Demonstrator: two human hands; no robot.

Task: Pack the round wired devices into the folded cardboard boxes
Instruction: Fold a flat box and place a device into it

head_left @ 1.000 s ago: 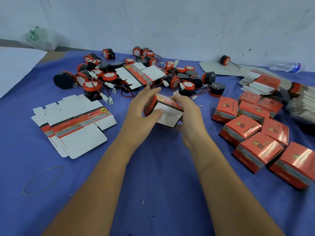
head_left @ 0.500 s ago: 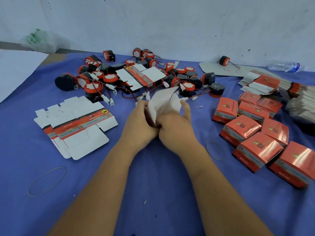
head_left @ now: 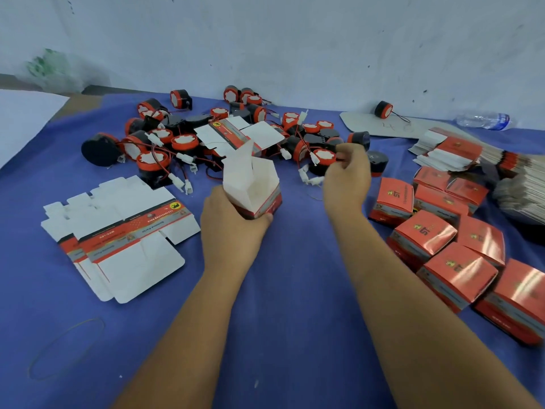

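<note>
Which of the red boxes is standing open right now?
The box held in the left hand, flaps up with its white inside showing; the finished boxes on the right are all closed.

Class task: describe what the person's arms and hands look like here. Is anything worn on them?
Both forearms are bare up to the frame's bottom edge, with no sleeves visible. The left hand and right hand wear no gloves, and no rings, watch or bracelet show.

Soft, even, bluish light with only faint shadows under the forearms. The glossy closed red boxes (head_left: 460,267) at right catch white glare streaks. Wide-angle bending curves the surface (head_left: 295,290) edges, and the whole frame is slightly soft, smeared most toward the right edge.
</note>
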